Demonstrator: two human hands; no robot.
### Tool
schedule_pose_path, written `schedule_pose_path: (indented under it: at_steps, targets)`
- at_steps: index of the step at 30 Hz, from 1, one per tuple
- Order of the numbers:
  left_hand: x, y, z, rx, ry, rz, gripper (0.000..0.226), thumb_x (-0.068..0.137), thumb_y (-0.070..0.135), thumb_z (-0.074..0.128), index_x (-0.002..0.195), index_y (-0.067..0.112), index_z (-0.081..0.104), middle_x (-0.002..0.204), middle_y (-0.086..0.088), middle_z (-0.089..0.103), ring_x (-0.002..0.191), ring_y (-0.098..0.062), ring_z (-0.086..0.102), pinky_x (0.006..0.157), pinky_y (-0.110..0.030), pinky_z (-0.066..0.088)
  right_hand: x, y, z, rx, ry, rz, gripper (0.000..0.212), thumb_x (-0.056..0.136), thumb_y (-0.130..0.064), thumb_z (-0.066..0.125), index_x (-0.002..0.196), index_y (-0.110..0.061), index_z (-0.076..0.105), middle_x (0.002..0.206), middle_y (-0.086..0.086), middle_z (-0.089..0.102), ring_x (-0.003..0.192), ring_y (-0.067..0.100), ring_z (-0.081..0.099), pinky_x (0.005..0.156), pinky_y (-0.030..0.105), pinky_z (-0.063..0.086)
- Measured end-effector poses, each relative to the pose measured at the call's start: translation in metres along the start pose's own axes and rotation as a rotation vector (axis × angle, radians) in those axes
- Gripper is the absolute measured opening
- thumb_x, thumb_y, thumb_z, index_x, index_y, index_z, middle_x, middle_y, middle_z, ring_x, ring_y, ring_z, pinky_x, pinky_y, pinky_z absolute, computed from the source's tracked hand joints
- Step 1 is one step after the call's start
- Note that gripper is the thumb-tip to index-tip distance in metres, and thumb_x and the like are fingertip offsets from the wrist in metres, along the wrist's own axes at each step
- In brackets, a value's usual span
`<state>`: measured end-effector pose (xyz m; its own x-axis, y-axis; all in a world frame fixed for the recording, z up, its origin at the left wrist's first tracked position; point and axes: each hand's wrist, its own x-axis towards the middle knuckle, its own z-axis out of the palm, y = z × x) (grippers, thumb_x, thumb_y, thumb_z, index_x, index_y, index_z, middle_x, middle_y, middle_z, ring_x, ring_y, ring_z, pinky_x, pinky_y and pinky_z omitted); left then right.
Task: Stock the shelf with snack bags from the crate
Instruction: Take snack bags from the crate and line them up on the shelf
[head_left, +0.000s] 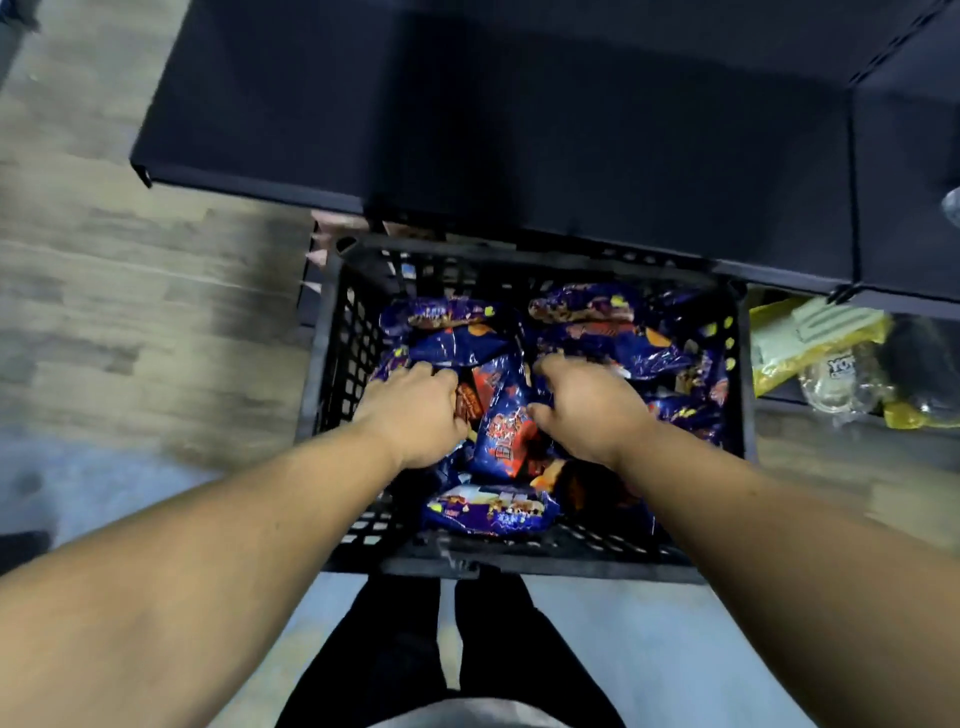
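Observation:
A black plastic crate (332, 364) stands on the floor in front of me, filled with several blue snack bags with orange print. Both my hands reach down into it. My left hand (415, 410) curls its fingers over the bags at the crate's left-middle. My right hand (587, 405) presses on the bags at the middle, its thumb against an upright blue and orange snack bag (506, 421) that stands between the two hands. Another blue bag (488, 509) lies flat near the crate's front wall. The dark shelf (519, 130) runs above and behind the crate, its top bare.
Under the shelf at the right lie yellow packages (810, 338) and clear wrapped goods (841, 384). A wood-look floor (130, 322) spreads to the left. My legs in black trousers (415, 649) stand just before the crate's front wall.

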<state>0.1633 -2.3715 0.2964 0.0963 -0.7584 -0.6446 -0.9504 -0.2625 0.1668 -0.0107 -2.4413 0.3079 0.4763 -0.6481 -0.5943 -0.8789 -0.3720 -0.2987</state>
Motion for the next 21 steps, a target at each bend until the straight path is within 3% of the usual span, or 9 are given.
schedule_pose_path:
  at_steps: [2,5,9,13,16,21]
  targets:
    - [0.006,-0.003,0.019,-0.019,-0.079,-0.009,0.049,0.091,0.045,0.052,0.133,0.022,0.045,0.131,-0.006,0.047,0.123,-0.028,0.044,0.1,-0.044,0.039,0.011,-0.001,0.015,-0.022,-0.044,-0.053,0.038,0.095,-0.025,0.053,0.13,-0.011,0.047,0.125,0.012,0.055,0.117,0.031,0.051,0.089,0.036,0.045]
    - [0.012,-0.009,0.038,-0.012,-0.132,-0.023,0.048,0.092,0.048,0.05,0.13,0.019,0.046,0.13,-0.007,0.047,0.122,-0.029,0.044,0.099,-0.043,0.04,0.027,-0.006,0.035,-0.098,-0.134,-0.111,0.05,0.093,-0.013,0.053,0.14,-0.013,0.039,0.134,0.01,0.049,0.124,0.03,0.045,0.096,0.038,0.044]
    - [0.021,-0.017,0.053,-0.056,-0.207,-0.013,0.043,0.093,0.042,0.051,0.129,0.02,0.045,0.126,-0.006,0.054,0.113,-0.028,0.052,0.084,-0.037,0.044,0.048,-0.011,0.053,-0.322,-0.287,-0.167,0.072,0.091,-0.013,0.059,0.152,-0.019,0.021,0.16,0.0,0.013,0.137,0.031,0.027,0.106,0.047,0.038]
    - [0.027,-0.025,0.065,-0.09,-0.283,-0.024,0.037,0.093,0.038,0.05,0.124,0.018,0.046,0.122,-0.008,0.057,0.107,-0.028,0.054,0.074,-0.032,0.041,0.062,-0.013,0.066,-0.522,-0.383,-0.21,0.078,0.092,-0.012,0.057,0.154,-0.026,0.011,0.162,-0.004,-0.006,0.143,0.034,0.013,0.11,0.051,0.025]
    - [0.026,-0.03,0.072,-0.117,-0.325,-0.008,0.036,0.093,0.037,0.05,0.123,0.018,0.048,0.124,-0.008,0.057,0.11,-0.029,0.053,0.078,-0.031,0.042,0.071,-0.014,0.072,-0.615,-0.402,-0.204,0.08,0.094,-0.018,0.058,0.154,-0.028,0.006,0.162,-0.002,-0.005,0.143,0.035,0.012,0.112,0.053,0.021]
    - [0.021,-0.029,0.078,-0.169,-0.485,0.086,0.046,0.093,0.03,0.052,0.138,0.023,0.043,0.133,-0.006,0.053,0.114,-0.026,0.053,0.084,-0.028,0.044,0.072,-0.015,0.075,-0.712,-0.353,-0.189,0.074,0.09,-0.029,0.064,0.151,-0.025,0.022,0.154,0.006,0.025,0.138,0.035,0.022,0.109,0.051,0.026]
